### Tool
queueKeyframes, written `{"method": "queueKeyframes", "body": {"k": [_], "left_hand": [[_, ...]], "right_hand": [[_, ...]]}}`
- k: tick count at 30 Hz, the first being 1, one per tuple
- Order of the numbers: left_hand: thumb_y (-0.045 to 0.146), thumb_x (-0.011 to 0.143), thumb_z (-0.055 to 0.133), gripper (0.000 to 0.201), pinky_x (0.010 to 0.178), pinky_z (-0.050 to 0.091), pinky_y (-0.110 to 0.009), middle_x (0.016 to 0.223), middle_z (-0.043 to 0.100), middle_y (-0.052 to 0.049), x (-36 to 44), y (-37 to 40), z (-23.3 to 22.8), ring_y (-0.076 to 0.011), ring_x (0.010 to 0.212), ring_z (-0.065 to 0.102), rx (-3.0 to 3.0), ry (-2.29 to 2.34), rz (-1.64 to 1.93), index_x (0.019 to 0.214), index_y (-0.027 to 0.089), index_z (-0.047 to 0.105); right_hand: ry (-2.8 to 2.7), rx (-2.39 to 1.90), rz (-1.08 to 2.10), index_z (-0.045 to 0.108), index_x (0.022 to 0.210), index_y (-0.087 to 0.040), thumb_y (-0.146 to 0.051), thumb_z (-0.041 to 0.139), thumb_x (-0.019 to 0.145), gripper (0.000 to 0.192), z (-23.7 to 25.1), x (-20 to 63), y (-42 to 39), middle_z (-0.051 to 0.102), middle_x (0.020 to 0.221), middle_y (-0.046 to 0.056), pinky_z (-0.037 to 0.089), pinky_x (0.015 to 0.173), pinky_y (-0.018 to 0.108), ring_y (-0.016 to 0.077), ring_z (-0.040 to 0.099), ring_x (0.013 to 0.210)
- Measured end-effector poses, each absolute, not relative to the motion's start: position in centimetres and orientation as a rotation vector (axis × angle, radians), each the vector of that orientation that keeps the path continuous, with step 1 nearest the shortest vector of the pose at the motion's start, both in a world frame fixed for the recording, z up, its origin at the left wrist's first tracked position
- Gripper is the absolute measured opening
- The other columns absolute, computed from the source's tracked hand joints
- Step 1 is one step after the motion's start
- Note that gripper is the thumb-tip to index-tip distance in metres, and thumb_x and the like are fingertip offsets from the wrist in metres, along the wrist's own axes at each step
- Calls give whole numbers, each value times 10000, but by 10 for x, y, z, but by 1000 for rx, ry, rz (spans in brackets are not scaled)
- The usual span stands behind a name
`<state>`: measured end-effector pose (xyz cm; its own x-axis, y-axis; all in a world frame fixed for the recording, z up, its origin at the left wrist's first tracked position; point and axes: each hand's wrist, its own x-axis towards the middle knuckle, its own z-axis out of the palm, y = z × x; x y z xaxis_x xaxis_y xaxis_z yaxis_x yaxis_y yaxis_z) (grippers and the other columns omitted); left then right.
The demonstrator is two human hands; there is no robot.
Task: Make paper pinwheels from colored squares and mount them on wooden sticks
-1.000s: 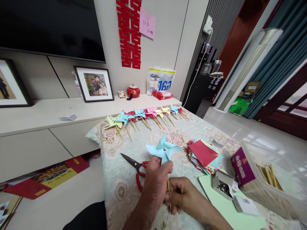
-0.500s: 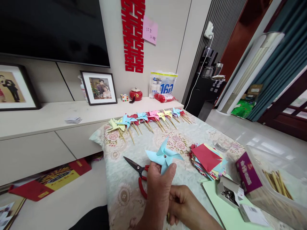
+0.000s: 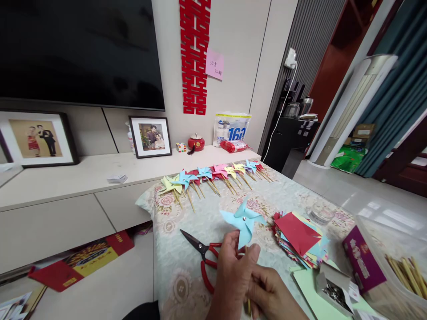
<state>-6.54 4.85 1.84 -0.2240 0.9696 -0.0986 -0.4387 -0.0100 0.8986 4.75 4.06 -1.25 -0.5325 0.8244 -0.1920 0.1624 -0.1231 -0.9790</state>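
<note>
A light blue paper pinwheel [image 3: 243, 218] with a pin at its centre stands upright on a thin stick in front of me. My left hand [image 3: 235, 271] is closed around the stick just below the paper blades, thumb on the right side. Lower down, my right hand [image 3: 271, 291] grips the same stick, whose end pokes out beneath the fingers; part of the stick is hidden by the hands. Red-handled scissors [image 3: 203, 251] lie spread on the flowered tablecloth [image 3: 180, 262], left of my left hand.
Several finished pinwheels [image 3: 185, 178] lie in a row along the table's far edge. To the right are a stack of coloured paper squares [image 3: 296, 233], an open small box of pins [image 3: 333, 291], a clear cup [image 3: 322, 214] and a plastic tub [image 3: 376, 266] of sticks.
My left hand has slid down from the blades to the stick, so the pinwheel's lower blade now shows. My view has tilted up and shifted left.
</note>
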Motion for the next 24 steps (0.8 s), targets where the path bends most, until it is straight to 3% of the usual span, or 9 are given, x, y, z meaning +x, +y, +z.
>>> {"method": "queueKeyframes", "body": {"k": [4,11,14,19,24], "left_hand": [[364,639,804,307,484,375,-216,642,627,-21,-66,51,13,-119,527,517,680,1015,1360,806,154,655],[440,575,870,404,473,302,-199,589,566,7,-75,54,5,-79,499,439,636,997,1300,668,144,611],[503,602,856,437,476,315,-201,631,585,-1,-82,56,4,-80,508,447,594,1016,1359,690,144,624],[476,592,873,422,569,404,-200,703,623,-22,-90,60,0,-107,626,525,545,993,1442,746,132,682],[504,597,849,517,616,450,-228,840,698,-73,-88,66,-7,-143,703,584,505,1067,1486,916,121,713]], "right_hand": [[-1614,-1081,1650,581,740,-160,-723,595,800,567,-9,55,49,546,634,-17,277,465,213,59,384,430],[-1588,-1060,1695,568,752,-168,-776,624,728,611,-7,53,50,534,620,-28,235,429,208,47,331,407],[-1542,-1132,1668,566,774,-174,-796,645,684,633,-12,52,51,549,630,-27,243,430,208,48,346,409],[-1546,-1207,1585,531,706,-197,-822,648,643,639,-26,50,53,405,454,-82,228,433,218,68,339,393],[-1475,-1249,1522,548,698,-198,-698,682,698,518,-23,47,64,497,464,-53,277,440,226,85,394,394]]}}
